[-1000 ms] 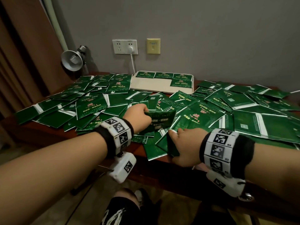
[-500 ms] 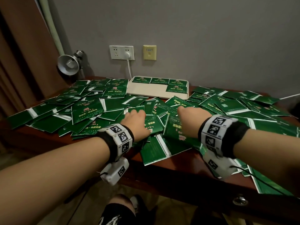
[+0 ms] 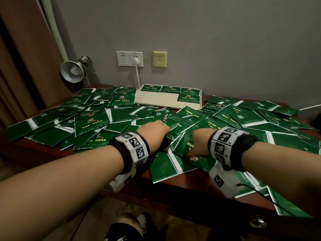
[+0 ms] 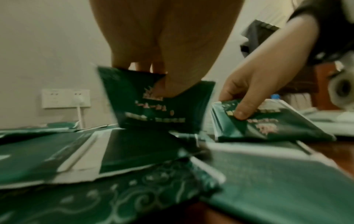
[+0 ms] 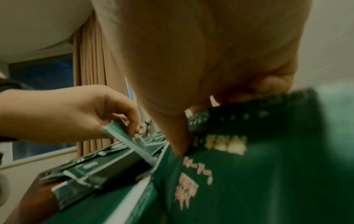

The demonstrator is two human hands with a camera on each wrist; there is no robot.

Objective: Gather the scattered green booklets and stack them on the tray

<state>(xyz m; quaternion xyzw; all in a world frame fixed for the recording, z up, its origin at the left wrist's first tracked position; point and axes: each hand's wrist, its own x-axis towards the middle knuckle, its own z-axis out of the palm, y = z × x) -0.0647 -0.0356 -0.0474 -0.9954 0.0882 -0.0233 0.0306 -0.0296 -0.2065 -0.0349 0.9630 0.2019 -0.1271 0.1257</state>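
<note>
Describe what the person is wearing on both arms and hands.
Both forearms are bare, with no sleeves or gloves. The left hand and right hand each have a black wristband carrying white panels printed with black square tag markers. A white camera block hangs under each wrist; a thin black cable trails from the right one.

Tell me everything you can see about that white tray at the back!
The tray is a flat, cream-white rectangle with rounded corners and a low raised rim, and looks like plastic. It lies flat on the brown table, near the grey wall. Four green booklets lie on it, three in a row along its back edge and one in front at the right. Scattered booklets crowd its front and sides. Neither hand touches it.
</note>
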